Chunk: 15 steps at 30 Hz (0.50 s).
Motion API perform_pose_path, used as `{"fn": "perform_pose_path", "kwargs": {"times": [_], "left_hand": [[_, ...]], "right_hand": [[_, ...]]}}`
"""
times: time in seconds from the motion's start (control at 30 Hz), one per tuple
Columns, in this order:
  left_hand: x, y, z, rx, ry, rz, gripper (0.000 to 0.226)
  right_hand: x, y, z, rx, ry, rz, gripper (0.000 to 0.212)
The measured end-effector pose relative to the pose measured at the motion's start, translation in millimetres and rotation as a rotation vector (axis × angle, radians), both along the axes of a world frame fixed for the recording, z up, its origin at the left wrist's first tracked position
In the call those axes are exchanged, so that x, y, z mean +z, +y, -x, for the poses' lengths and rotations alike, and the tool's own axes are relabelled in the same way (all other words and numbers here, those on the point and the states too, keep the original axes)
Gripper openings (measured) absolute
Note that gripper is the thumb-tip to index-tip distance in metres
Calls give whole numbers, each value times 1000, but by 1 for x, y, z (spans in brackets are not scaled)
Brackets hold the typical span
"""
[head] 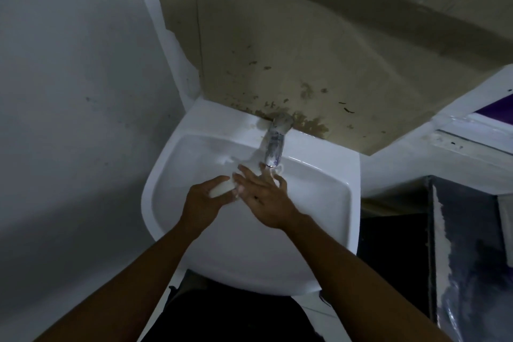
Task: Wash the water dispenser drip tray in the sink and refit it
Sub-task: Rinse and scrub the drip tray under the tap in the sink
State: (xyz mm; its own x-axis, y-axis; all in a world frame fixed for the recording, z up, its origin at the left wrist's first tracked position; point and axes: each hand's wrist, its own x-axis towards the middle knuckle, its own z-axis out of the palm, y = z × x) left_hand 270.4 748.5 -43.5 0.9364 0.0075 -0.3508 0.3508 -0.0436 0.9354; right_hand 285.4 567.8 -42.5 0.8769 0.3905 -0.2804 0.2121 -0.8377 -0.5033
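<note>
Both hands are over the bowl of a white wash basin (327,219), just below a chrome tap (273,147). My left hand (201,201) curls around a small white oblong object (220,189); in this dim light I cannot tell whether it is soap or part of the drip tray. My right hand (263,194) lies palm down with its fingers spread, its fingertips under the tap's spout and its thumb side against the white object. Something pale shows between the right fingers, too unclear to name. No running water is clearly visible.
A stained beige wall panel (305,50) rises behind the basin, and a grey wall (69,91) closes the left side. A dark cabinet or door (472,244) stands to the right below a white ledge (458,130).
</note>
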Motion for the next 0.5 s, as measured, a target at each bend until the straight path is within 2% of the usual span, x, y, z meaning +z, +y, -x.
{"fn": "perform_pose_path", "kwargs": {"times": [0.2, 0.33, 0.4, 0.5], "left_hand": [[-3, 11, 11, -29, 36, -82, 31], [-1, 14, 17, 26, 45, -76, 29], [-1, 20, 19, 18, 46, -92, 32], [-1, 24, 23, -2, 53, -109, 37]], "right_hand": [[-11, -32, -13, -279, 217, 143, 47], [-10, -9, -4, -176, 93, 76, 71], [-11, -10, -1, -129, 109, 46, 79], [-12, -25, -9, -189, 240, 109, 59]]}}
